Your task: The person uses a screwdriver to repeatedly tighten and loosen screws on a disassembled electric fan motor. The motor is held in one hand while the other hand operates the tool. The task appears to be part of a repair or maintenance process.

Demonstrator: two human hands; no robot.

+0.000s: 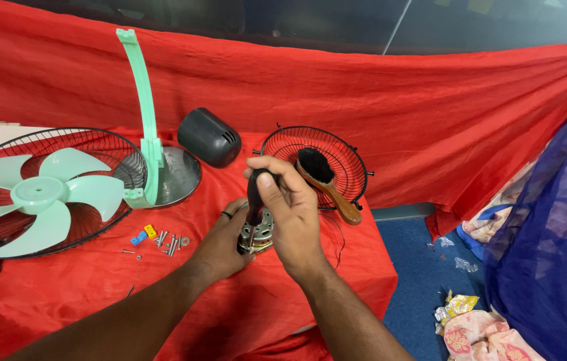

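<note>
Gripping a small fan motor (256, 234) from below, the left hand (224, 242) steadies it above the red-draped table (83, 294), while the right hand (290, 210) closes around a black handle (254, 194) set on the motor's top. Behind them a round black wire guard (357, 160) holds a wooden brush (327, 184). To the left, another guard (113, 144) cradles mint-green fan blades (36, 197). Crumpled yellow wrappers (457, 306) lie on the blue floor at right.

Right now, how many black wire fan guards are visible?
2: one large black wire fan guard lies left under the mint-green blade; one smaller black wire guard stands centre, behind the wooden brush.
</note>
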